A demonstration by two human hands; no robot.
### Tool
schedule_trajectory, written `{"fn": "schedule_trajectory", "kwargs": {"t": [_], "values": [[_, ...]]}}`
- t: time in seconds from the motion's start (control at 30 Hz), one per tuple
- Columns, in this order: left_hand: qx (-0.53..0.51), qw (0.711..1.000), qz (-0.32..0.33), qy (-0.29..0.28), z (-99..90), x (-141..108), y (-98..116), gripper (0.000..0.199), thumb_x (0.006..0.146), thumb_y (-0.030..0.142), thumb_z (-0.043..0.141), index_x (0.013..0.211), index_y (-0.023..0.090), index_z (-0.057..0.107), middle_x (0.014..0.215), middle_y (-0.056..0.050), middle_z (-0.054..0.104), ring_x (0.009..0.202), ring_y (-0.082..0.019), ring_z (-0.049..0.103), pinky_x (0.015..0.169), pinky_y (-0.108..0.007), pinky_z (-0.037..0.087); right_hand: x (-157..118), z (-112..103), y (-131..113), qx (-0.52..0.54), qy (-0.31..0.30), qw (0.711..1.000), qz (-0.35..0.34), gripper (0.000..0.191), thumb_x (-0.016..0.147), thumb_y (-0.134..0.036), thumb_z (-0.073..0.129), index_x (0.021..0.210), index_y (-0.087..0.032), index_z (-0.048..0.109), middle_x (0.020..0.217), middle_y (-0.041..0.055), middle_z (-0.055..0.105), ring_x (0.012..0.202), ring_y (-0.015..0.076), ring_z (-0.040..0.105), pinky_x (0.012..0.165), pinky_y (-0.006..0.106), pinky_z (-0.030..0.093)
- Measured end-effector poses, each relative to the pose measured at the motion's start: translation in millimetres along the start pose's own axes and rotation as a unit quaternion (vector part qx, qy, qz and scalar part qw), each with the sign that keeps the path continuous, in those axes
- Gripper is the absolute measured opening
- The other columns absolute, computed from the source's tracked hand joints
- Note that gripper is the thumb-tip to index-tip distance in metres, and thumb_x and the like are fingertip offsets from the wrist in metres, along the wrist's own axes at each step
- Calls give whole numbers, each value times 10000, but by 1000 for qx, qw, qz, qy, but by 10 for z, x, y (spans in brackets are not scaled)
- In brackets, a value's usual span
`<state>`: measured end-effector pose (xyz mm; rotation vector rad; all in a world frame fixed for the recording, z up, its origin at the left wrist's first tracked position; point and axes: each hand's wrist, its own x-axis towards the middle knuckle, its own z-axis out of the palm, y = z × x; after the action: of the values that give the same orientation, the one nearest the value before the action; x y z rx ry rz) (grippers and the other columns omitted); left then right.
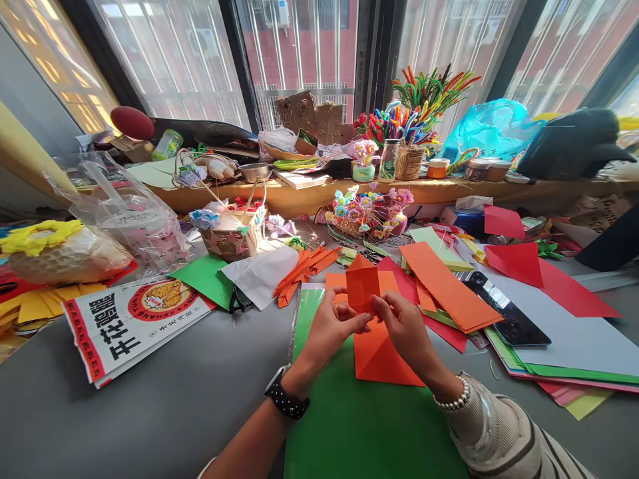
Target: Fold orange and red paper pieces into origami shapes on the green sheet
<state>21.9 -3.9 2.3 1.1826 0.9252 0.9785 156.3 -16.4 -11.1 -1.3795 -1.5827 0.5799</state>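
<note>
Between my two hands is a small folded piece of orange paper (363,283) with a pointed top, held up above the table. My left hand (335,324) grips its left and lower edge, thumb in front. With thumb and fingers pinched, my right hand (402,326) holds the lower right corner. Below them, a larger creased orange sheet (387,362) lies on a green mat (369,432). Behind the hands, several folded orange strips (307,266) are heaped on the left, and a stack of orange rectangles (452,289) lies on the right.
A black phone (504,309) rests on coloured paper sheets (594,339) at right. On the left are a printed paper bag (144,326), a green sheet (204,279) and a plastic-wrapped cup (144,226). A woven basket (229,239) and a flower basket (367,216) stand behind, before a crowded sill (299,193).
</note>
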Motion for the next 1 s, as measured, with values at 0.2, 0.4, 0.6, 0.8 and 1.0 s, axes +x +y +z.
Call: {"fn": "schedule_trajectory", "kwargs": {"t": [0.2,0.4,0.6,0.8,1.0], "values": [[3,1000,-9,1,13,-1,23,503,588,268,674,965,158,361,537,68,519,493,-111,556,543,-250,437,-20,32,-3,-58,50,997,-31,340,829,-408,349,564,-196,371,539,-23,413,488,108,394,460,229,316],[21,1000,-2,11,-7,13,10,452,584,261,671,891,177,349,511,92,483,432,-71,479,447,-193,383,22,-36,-24,61,-31,996,59,364,791,-467,387,573,-179,437,550,-8,472,529,118,463,502,236,363],[54,998,-4,26,-45,18,-17,469,583,281,668,903,178,341,500,101,462,404,-47,413,383,-154,311,49,-112,-33,150,-94,979,104,332,720,-471,498,642,-152,553,622,8,542,610,126,497,570,233,391],[87,996,13,23,-53,20,-15,486,594,301,655,954,173,356,561,66,511,437,-58,419,366,-153,321,35,-145,-52,109,-49,987,104,336,698,-468,521,592,-153,566,564,4,536,570,127,484,532,229,365],[80,996,-4,23,-46,15,-1,566,577,309,670,1023,160,355,679,11,573,466,-65,449,393,-175,360,40,-155,-33,118,-23,986,119,337,686,-469,540,576,-151,564,557,5,531,567,125,479,523,229,357]]}}
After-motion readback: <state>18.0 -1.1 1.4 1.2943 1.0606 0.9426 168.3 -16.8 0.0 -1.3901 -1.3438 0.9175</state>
